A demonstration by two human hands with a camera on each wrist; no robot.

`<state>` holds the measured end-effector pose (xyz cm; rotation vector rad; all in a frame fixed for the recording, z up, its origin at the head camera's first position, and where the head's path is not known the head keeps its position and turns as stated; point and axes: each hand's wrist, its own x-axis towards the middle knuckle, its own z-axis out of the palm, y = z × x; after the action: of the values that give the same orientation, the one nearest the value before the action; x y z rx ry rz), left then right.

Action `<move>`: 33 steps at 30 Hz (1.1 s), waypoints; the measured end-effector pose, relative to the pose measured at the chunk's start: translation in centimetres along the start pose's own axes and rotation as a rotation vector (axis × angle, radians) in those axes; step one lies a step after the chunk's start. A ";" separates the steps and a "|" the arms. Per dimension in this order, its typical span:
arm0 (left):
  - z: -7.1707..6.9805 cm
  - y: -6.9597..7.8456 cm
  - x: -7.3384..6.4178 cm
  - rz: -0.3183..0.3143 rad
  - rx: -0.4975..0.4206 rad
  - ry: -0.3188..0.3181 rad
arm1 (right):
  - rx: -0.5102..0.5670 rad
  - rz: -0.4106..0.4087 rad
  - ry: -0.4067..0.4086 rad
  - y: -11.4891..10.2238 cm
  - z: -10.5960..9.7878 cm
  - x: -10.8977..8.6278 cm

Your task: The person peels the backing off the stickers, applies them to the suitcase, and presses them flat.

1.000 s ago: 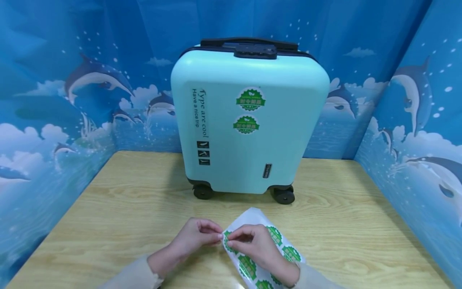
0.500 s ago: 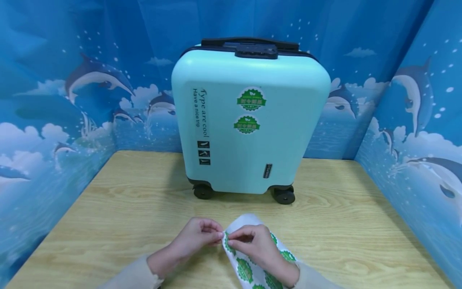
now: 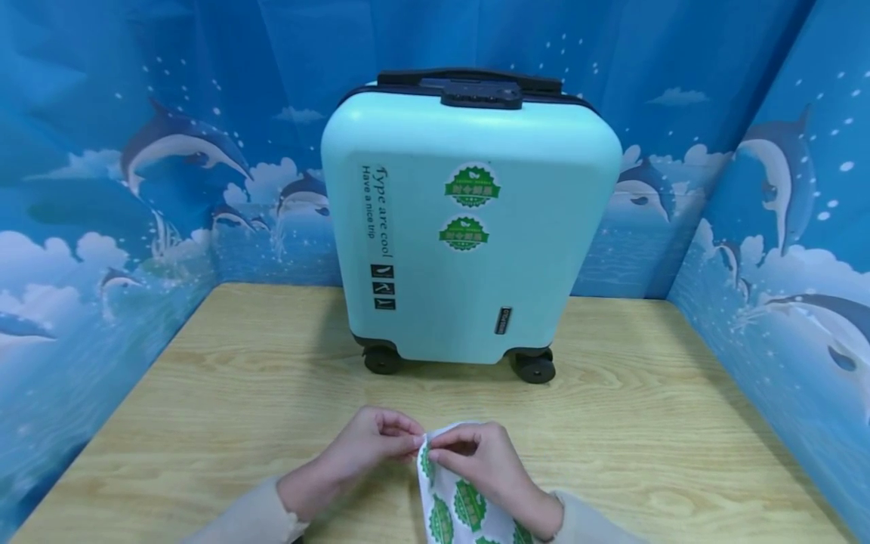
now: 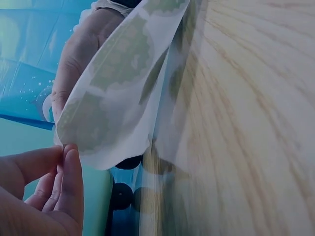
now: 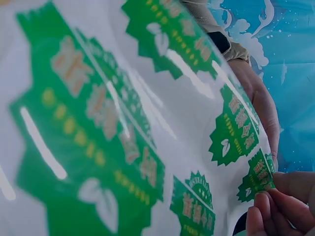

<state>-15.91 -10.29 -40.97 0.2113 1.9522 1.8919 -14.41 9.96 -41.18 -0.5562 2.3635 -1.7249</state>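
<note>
A white sheet of round green stickers (image 3: 451, 487) curves between both hands above the table's near side. My left hand (image 3: 370, 446) pinches the sheet's left edge between thumb and fingers; the left wrist view shows the pale back of the sheet (image 4: 113, 83) rising from this left hand (image 4: 44, 196). Close beside it, my right hand (image 3: 485, 461) pinches at a sticker (image 3: 426, 459) along the same edge. In the right wrist view, the right hand (image 5: 290, 206) holds the sheet's edge, with the glossy printed face toward the camera. Whether the sticker is lifting is too small to tell.
A mint-green suitcase (image 3: 516, 264) stands upright behind the hands, with two green stickers (image 3: 472, 186) one above the other on its front. It rests on black wheels (image 3: 535, 369) on the wooden table (image 3: 258, 378). Blue dolphin-printed curtains (image 3: 258, 60) surround the back and sides.
The sheet has bent more: its far end has folded down toward me and its lower part has swung left. Both hands have stayed almost in place, still pinching the edge.
</note>
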 end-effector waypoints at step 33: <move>1.1 -1.4 -0.3 -0.029 -0.135 0.177 | -0.036 -0.024 0.050 0.5 0.8 -0.2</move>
<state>-15.01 -9.50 -42.25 -0.0246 1.9161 2.0755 -14.04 9.48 -41.91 -0.5549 2.4364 -1.7292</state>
